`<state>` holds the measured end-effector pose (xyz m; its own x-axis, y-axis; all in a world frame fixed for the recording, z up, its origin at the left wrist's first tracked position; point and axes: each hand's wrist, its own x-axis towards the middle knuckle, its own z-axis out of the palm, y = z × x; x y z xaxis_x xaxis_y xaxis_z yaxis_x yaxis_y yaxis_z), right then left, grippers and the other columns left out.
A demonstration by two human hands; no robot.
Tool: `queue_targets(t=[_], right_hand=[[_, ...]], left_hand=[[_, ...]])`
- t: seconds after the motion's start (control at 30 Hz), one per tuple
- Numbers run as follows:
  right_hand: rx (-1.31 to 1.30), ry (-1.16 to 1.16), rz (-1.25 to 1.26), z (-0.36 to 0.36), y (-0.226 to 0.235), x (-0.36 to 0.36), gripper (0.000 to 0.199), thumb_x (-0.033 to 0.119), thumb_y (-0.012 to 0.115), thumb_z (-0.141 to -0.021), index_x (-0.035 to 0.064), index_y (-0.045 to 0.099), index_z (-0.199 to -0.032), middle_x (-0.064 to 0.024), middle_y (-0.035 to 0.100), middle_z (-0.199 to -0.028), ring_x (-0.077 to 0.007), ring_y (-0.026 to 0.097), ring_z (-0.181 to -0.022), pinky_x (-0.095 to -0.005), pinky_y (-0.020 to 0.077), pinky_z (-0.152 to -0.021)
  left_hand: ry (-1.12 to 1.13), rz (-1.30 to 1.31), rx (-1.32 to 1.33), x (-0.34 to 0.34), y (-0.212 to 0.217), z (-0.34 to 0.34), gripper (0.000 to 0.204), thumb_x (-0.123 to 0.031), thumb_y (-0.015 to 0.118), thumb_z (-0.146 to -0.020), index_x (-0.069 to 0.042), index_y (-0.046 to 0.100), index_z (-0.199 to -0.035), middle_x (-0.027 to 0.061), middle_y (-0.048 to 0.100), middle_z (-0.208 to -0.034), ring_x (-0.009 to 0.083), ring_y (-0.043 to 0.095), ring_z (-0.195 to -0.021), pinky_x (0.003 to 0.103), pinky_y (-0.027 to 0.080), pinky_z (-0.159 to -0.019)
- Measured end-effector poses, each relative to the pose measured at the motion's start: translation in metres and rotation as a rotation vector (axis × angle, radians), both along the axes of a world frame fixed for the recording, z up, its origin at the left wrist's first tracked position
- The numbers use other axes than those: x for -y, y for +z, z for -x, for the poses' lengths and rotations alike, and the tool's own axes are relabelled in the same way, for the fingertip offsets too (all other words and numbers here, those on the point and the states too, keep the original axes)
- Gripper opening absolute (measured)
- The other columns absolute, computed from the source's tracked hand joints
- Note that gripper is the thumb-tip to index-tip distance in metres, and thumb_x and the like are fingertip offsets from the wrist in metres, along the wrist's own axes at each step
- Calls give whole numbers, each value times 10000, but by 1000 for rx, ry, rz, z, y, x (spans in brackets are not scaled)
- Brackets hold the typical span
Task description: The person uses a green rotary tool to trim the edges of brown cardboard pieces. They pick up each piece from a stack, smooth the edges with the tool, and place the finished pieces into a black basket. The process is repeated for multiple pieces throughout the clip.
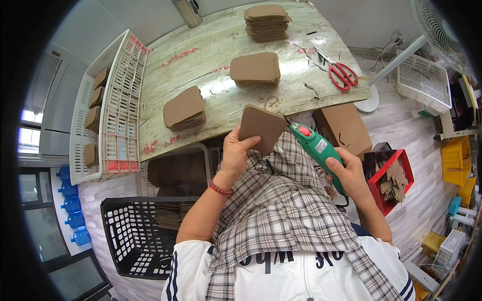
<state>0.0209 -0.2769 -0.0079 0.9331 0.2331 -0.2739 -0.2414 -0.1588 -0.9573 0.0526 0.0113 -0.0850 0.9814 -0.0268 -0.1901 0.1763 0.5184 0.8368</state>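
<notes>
My left hand [235,156] pinches a flat brown panel [262,129] with rounded corners, thumb on its face, just off the table's front edge. In my right hand [349,170] is a green handheld electric cutter [316,143] with a red switch. Its small metal tip meets or nearly meets the panel's right edge; whether the two touch I cannot tell. Similar brown panels lie on the table in a left stack [185,108], a middle stack [255,68] and a taller far stack [267,22].
Red-handled scissors [342,75] lie among dark scraps on the worn table [211,45]. A white crate [120,105] stands at its left. Below are a black crate [135,236], a cardboard box [346,128] and a red box of brown pieces [409,170]. A fan [442,35] stands far right.
</notes>
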Motion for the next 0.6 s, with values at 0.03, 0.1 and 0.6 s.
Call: queue_targets(t=[0.03, 0.1, 0.6], right_hand=[[4, 5, 16, 1, 0, 1, 340, 294, 656, -897, -15, 615, -1033, -11, 582, -762, -55, 528, -594, -214, 441, -533], [0, 21, 40, 2, -1, 4, 346, 296, 660, -895, -15, 615, -1038, -10, 581, -763, -53, 530, -600, -212, 442, -534], [19, 84, 126, 7, -6, -10, 337, 285, 675, -882, -5, 620, -1044, -12, 587, -715, -56, 530, -591, -225, 436, -539]], left_hand=[[-27, -29, -5, -5, 4, -1, 328, 88, 610, -830, 20, 606, -1150, 85, 682, -1038, 148, 657, -904, 277, 542, -804], [-69, -95, -30, -11, 10, -2, 339, 88, 606, -820, 25, 611, -1153, 77, 681, -1038, 136, 650, -905, 270, 532, -806], [-350, -273, -182, -20, 14, 8, 468, 76, 661, -763, 21, 581, -1222, 54, 669, -1052, 130, 624, -937, 275, 490, -866]])
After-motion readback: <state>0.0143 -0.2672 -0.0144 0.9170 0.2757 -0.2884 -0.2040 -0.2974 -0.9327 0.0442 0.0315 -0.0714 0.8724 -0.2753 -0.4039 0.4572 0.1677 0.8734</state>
